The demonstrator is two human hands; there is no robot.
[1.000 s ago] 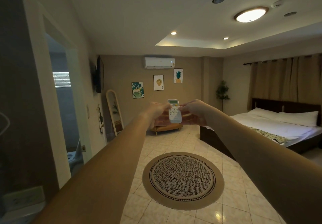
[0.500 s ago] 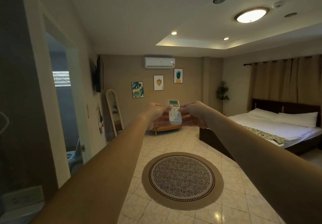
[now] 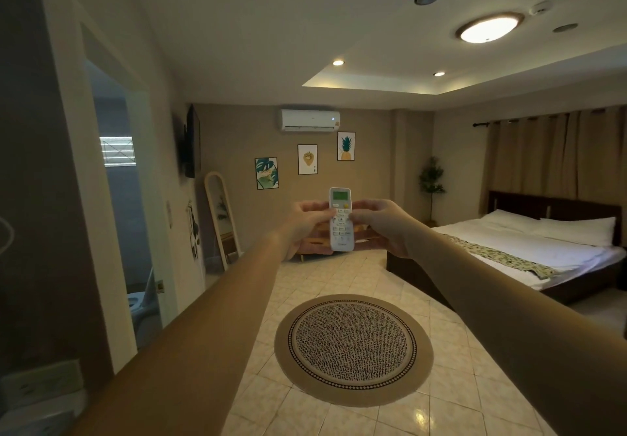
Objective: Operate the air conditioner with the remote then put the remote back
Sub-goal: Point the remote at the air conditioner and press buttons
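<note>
The tiled floor (image 3: 451,398) carries a round woven rug (image 3: 353,350) in the near middle. A dark bed (image 3: 529,259) stands at the right, a leaning mirror (image 3: 222,220) at the far left, and a potted plant (image 3: 431,184) in the far corner.

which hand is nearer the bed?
Right. The right hand holds the remote on the side toward the bed; the left hand is across the remote, farther off.

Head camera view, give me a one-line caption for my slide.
Both hands, left and right, hold a white remote upright toward the wall air conditioner in a bedroom.
</note>
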